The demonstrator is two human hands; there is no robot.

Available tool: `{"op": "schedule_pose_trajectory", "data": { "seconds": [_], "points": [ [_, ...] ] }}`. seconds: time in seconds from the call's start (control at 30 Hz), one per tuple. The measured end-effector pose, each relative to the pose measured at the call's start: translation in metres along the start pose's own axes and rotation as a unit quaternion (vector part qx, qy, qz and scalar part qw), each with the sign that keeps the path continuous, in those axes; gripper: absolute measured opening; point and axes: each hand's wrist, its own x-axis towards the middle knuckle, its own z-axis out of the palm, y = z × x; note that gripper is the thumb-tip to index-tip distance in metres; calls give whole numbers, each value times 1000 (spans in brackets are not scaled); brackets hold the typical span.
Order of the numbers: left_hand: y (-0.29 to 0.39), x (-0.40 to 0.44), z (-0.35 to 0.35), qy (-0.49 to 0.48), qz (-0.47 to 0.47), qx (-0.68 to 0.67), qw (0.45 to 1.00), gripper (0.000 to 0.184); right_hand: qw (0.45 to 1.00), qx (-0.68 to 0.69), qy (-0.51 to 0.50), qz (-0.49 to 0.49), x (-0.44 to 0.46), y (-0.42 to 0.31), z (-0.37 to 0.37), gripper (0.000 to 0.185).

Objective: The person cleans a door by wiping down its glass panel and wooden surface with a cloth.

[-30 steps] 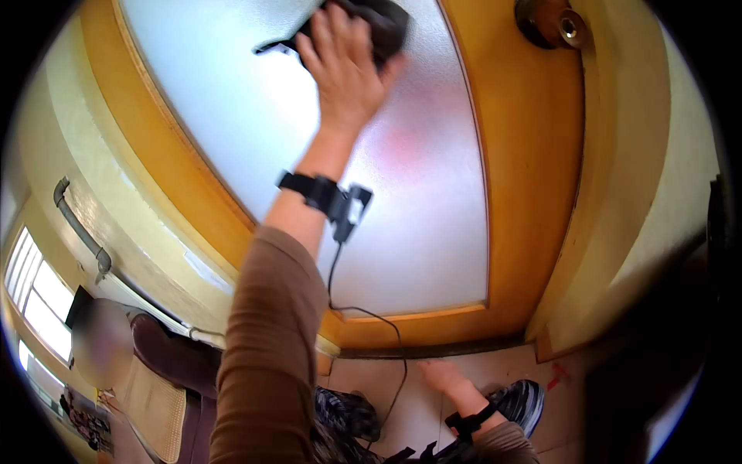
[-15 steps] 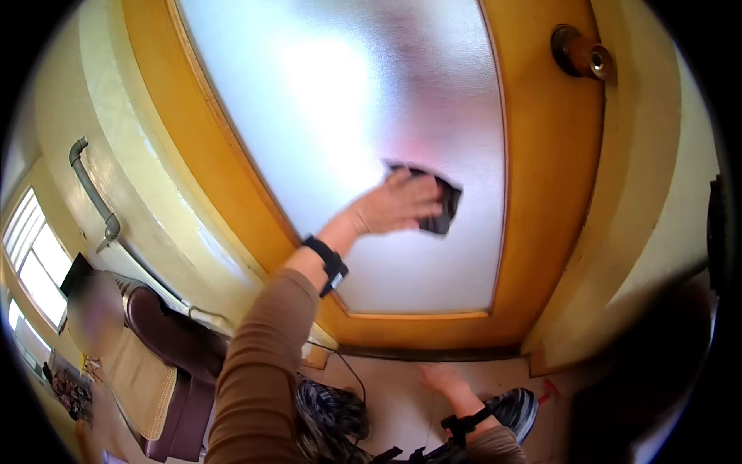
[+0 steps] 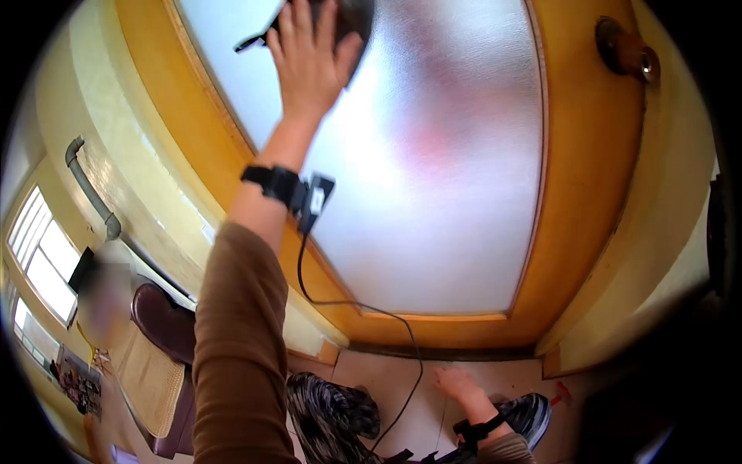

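My left hand [image 3: 309, 66] is raised to the upper part of the frosted glass pane [image 3: 433, 232], fingers spread flat over a black cloth [image 3: 354, 19]. The cloth is pressed against the glass; a thin dark end sticks out to its left, and its top runs out of view. A black strap with a small device [image 3: 297, 193] circles my left wrist, and a cable hangs from it. Low down near my knee, my right hand [image 3: 457, 384] hangs with loosely extended fingers and nothing visible in them. It wears a black strap too.
The pane sits in an orange-brown wooden door [image 3: 572, 193] with a round knob [image 3: 640, 60]. On the left are a grey pipe [image 3: 93, 189], a maroon chair [image 3: 162, 317] with a woven seat, and a person [image 3: 108, 294]. A red object [image 3: 562, 393] lies on the tiled floor [image 3: 363, 367].
My left hand has moved up and left across the glass with the black cloth, its fingers now pointing upward. My right hand stays low, nearly unmoved. The view has shifted slightly.
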Motion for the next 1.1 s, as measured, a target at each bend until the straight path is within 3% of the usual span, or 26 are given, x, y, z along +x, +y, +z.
{"op": "schedule_pose_trajectory", "data": {
  "seconds": [0.13,0.23,0.43,0.5,0.57,0.63,0.7,0.77,0.9,0.97,1.0,1.1],
  "points": [
    [48,-79,-46,-208,26,-63,976,65,1000,-5,-15,-16,-1,-4,2,37],
    [76,-117,-75,-294,74,-98,948,65,1000,2,-16,-21,2,0,6,38],
    [49,-146,-83,-308,260,-147,903,54,999,4,-31,-10,8,10,16,41],
    [19,-128,-79,-318,193,-118,921,56,999,6,-30,-24,6,10,16,42],
    [-6,-90,-72,-305,38,34,951,59,999,12,-26,-20,2,9,14,42],
    [-52,-64,-48,-156,-6,35,987,59,999,2,-27,-28,3,11,15,39],
    [-93,-34,-33,-123,-35,33,991,60,999,-5,-31,-33,5,12,15,37],
    [-106,-5,-33,-158,-163,43,973,61,1000,-10,-6,-8,7,12,19,30],
    [-102,-12,-31,-127,-167,24,977,61,998,-14,43,-42,9,8,20,23],
    [-83,-40,-40,-132,-194,26,972,60,994,-28,87,-62,6,3,16,20],
    [-71,-59,-46,-115,-149,-32,982,58,994,-20,92,-62,2,-2,10,19],
    [-30,-125,-64,-152,-143,-32,977,65,995,-2,77,-69,6,5,24,20]
  ]
}}
